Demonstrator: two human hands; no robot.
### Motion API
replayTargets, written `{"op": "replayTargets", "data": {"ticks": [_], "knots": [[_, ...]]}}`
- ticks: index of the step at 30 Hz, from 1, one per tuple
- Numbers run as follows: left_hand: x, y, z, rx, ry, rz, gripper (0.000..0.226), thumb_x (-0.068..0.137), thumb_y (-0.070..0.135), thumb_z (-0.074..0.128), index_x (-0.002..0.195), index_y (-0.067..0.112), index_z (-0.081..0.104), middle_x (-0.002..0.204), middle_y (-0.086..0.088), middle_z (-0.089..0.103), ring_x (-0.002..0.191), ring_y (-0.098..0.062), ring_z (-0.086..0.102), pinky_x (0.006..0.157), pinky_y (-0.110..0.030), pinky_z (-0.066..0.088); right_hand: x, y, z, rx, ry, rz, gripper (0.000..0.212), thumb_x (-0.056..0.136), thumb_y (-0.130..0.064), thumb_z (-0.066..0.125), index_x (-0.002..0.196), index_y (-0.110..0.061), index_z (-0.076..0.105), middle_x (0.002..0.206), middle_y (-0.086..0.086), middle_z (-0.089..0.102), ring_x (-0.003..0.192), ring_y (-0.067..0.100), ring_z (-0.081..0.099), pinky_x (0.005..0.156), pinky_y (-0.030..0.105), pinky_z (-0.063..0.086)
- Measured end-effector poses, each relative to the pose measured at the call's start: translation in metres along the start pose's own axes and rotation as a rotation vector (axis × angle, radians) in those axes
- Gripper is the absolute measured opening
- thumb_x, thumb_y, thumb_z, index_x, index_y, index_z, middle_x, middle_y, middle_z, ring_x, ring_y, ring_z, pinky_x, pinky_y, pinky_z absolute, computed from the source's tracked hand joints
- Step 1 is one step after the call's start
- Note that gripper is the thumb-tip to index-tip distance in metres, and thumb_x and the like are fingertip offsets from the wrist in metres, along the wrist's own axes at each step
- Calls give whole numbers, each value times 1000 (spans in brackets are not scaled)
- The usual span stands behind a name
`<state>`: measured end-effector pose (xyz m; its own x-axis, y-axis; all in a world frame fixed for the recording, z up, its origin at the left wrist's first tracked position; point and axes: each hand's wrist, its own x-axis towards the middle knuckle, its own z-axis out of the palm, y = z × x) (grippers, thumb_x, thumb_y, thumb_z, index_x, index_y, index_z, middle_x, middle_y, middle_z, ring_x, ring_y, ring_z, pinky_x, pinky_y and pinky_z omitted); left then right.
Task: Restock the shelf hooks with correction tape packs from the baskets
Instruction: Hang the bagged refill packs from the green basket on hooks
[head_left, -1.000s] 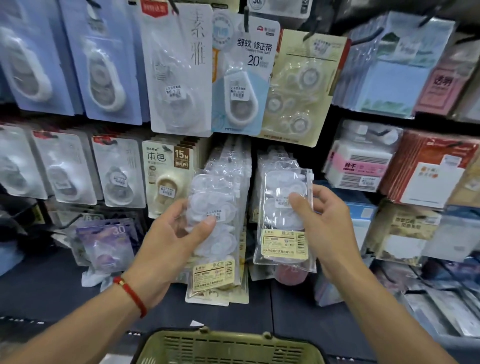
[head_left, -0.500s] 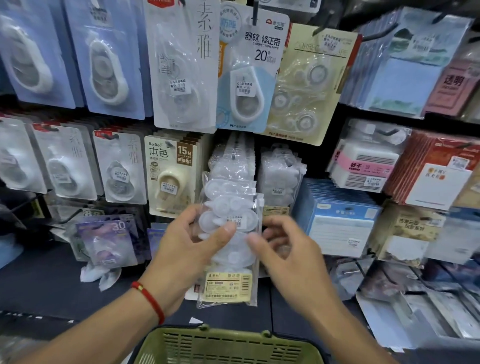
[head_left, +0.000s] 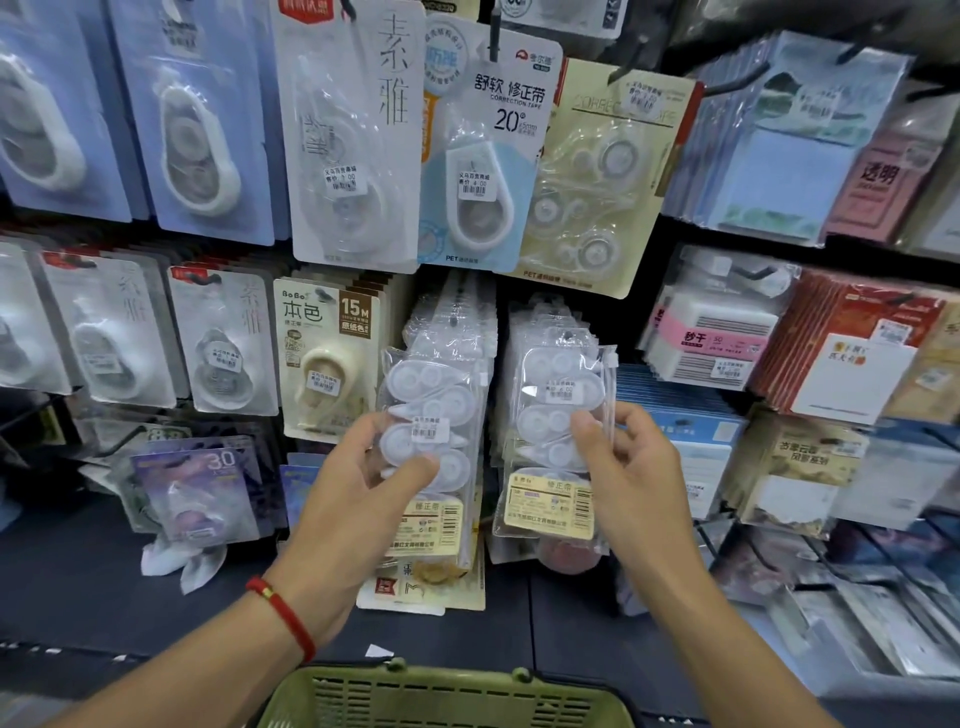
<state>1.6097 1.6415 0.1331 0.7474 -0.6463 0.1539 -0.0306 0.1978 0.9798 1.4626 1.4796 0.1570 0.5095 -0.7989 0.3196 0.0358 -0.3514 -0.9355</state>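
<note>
I face the shelf wall (head_left: 571, 597), its hooks crowded with carded correction tapes. The green basket (head_left: 441, 696) sits just below my wrists, I judge so that stock stays within reach. My left hand (head_left: 358, 499) grasps a stack of clear correction tape packs (head_left: 431, 447), keeping spares ready. My right hand (head_left: 628, 467) pinches one clear pack (head_left: 558, 441) by its side edge, raised before the hanging row, probably to thread its hole onto the hook.

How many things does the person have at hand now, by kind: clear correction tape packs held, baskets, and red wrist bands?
Clear correction tape packs held: 2, one in the left hand at, one in the right hand at
Green basket: 1
Red wrist band: 1
Total: 4
</note>
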Motion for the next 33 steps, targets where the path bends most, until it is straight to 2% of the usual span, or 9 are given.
{"op": "replayTargets", "data": {"ticks": [5,11,17,21,23,25,27,31,33], "knots": [[-2,2,1,-3,-3,11,35,97,9,69,104,43,73,108,5,81,103,-12,76,90,-35,52,3,-3,-2,54,25,15,23,99,-47,67,106,-25,67,97,11,78,95,45,72,85,65,58],[-3,4,0,7,-14,42,41,96,2,66,96,42,73,107,7,80,98,-6,74,83,-26,50,4,-6,-5,61,6,12,22,99,-46,68,108,-26,69,93,2,81,87,32,77,83,61,61],[-2,3,-1,2,-10,86,42,94,-9,60,110,28,72,110,3,80,103,-12,74,80,-21,55,3,-2,-4,64,-14,37,19,101,-46,66,107,-28,69,91,3,81,84,31,78,78,62,62],[-4,5,2,34,4,105,45,93,-13,62,114,25,68,107,10,80,98,-4,75,79,-13,55,0,9,-9,-246,62,-21,24,98,-51,64,116,-36,60,111,-15,71,99,0,68,92,42,59],[-5,3,5,50,-8,101,44,93,-10,68,119,26,65,110,10,79,98,-6,75,80,-17,58,-8,12,-7,-415,82,-138,31,96,-48,67,124,-35,59,116,-19,61,104,2,60,89,28,53],[-8,0,11,32,-50,79,47,92,-8,71,125,25,62,113,4,80,99,-13,77,80,-24,62,-16,13,0,-294,-37,-157,22,93,-47,74,112,-38,68,105,-21,70,97,4,66,80,18,52],[-9,-2,20,-5,-106,53,49,91,-8,72,127,24,59,109,-1,81,96,-18,78,76,-25,62,-21,15,8,-128,-151,-104,12,95,-46,75,102,-37,74,99,-15,77,92,7,72,82,24,58],[-8,-2,36,72,-148,62,59,91,-2,75,130,40,61,103,3,78,96,-13,76,80,-26,62,-17,15,6,33,3,-40,8,100,-34,70,100,-27,73,94,-1,80,90,17,77,85,52,62],[-7,-2,44,110,-162,45,68,91,-7,73,133,45,58,107,-1,74,97,-24,74,82,-34,64,-10,12,0,61,61,-12,10,101,-33,68,101,-24,72,95,3,80,91,22,77,86,56,61]]}}
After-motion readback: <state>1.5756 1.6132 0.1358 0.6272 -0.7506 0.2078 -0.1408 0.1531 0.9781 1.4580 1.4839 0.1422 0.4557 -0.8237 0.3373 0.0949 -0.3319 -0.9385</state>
